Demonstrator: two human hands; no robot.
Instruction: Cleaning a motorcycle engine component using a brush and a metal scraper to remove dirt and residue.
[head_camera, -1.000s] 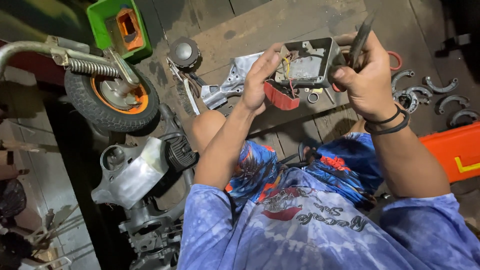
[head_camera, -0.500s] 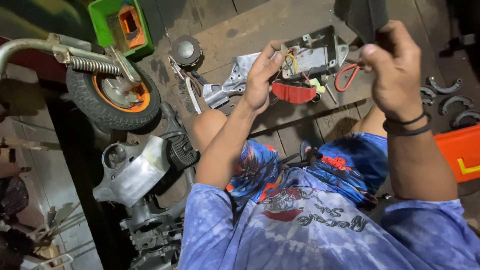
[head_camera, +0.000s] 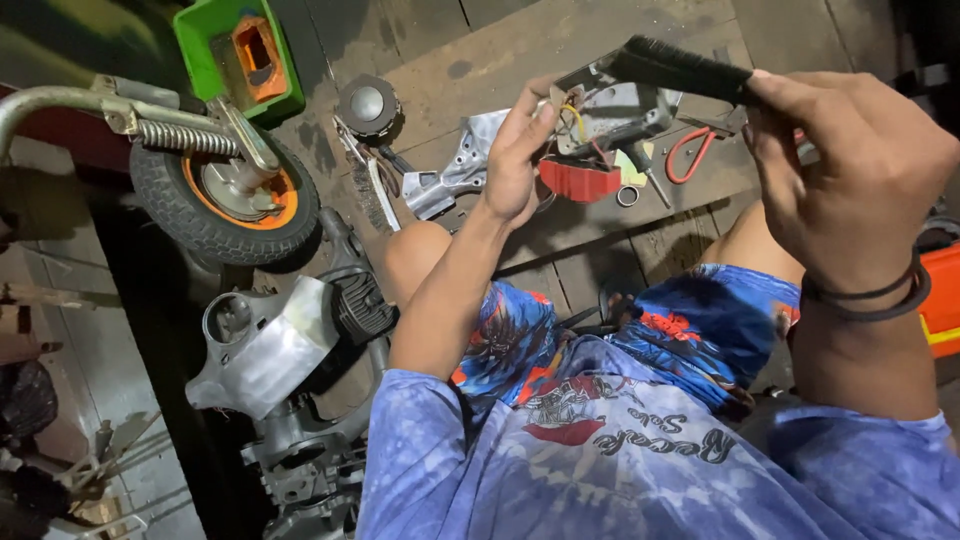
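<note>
Black bristles of a brush (head_camera: 680, 68) lie across the top of a grey metal housing (head_camera: 610, 112) with coloured wires showing inside. The right hand (head_camera: 850, 170) is closed around the brush handle, while the left hand (head_camera: 518, 150) grips the housing's near-left edge and holds it above the wooden plank floor (head_camera: 500, 50). Below the housing hangs a red lens (head_camera: 580, 182). Left of the housing lie a silver bracket (head_camera: 455, 172), a round black cap (head_camera: 368, 106) and a small wheel with an orange rim (head_camera: 232, 195).
</note>
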